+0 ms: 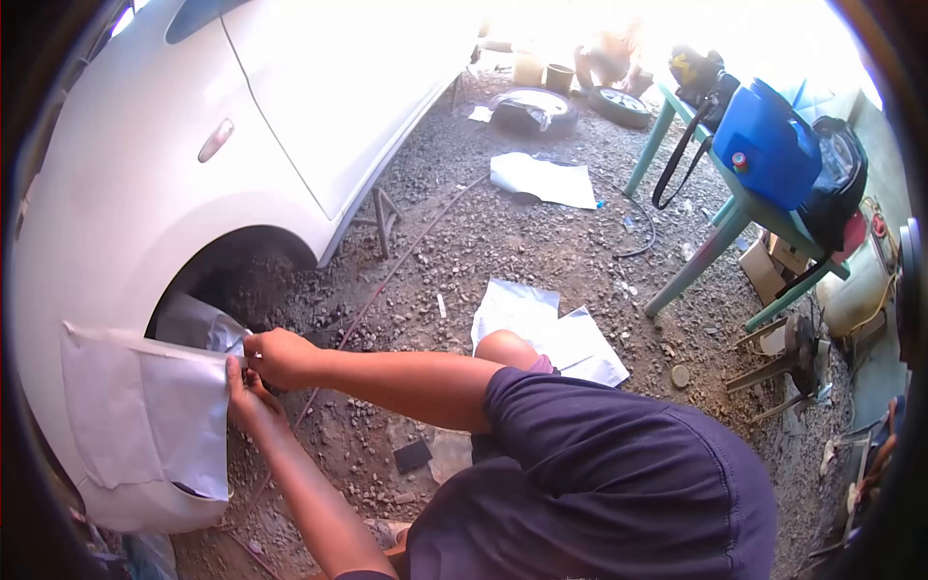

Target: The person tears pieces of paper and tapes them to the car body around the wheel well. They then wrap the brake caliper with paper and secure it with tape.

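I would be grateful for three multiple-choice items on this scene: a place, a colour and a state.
1. Where do the right hand and left hand touch the paper sheet?
A) against the car, beside the wheel arch
B) on the table
C) on the gravel

2. The jug on the table is:
A) red
B) blue
C) yellow

3. The tyres at the back are:
A) upright
B) stacked
C) lying flat

1 A: both meet it on the car's side.
2 B: the jug is plainly blue.
3 C: both rest flat on the gravel.
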A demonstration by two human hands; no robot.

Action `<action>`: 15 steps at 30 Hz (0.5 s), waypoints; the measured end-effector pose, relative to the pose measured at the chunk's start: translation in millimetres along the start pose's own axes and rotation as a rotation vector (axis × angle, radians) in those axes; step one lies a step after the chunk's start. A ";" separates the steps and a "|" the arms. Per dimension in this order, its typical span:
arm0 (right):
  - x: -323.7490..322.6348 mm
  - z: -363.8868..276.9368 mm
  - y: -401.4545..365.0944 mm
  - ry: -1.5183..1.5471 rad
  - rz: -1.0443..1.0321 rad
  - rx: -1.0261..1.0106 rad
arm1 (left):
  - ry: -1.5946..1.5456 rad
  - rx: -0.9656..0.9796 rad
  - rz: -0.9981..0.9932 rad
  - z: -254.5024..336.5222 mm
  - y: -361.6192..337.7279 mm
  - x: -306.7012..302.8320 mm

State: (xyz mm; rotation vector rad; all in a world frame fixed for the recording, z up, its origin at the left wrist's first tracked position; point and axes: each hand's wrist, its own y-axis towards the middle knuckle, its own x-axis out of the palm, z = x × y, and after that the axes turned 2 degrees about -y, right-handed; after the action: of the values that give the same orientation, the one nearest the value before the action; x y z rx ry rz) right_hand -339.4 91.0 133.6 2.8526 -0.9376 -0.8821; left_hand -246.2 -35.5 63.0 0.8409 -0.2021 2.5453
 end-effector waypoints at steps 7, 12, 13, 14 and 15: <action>-34.1 -17.0 -0.6 -0.314 -0.090 -0.145 | -0.021 0.008 0.007 5.9 -8.3 -5.2; -47.2 7.6 16.8 -0.637 -0.158 -0.167 | -0.177 0.111 -0.110 23.1 -17.8 8.8; -50.8 25.7 20.6 -0.822 -0.171 -0.131 | -0.264 0.149 -0.246 26.5 1.3 -11.7; -59.4 51.5 18.6 -0.808 -0.195 -0.054 | -0.267 0.143 -0.249 51.7 -8.5 -3.3; -73.9 78.3 15.4 -0.812 -0.227 0.008 | -0.192 0.134 -0.238 67.7 -13.9 0.6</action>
State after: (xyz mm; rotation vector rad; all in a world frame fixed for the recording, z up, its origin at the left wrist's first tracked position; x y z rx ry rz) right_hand -437.1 131.3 108.3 2.6190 -0.6128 -2.1399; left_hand -204.4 -41.3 117.7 1.0924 0.0106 2.2762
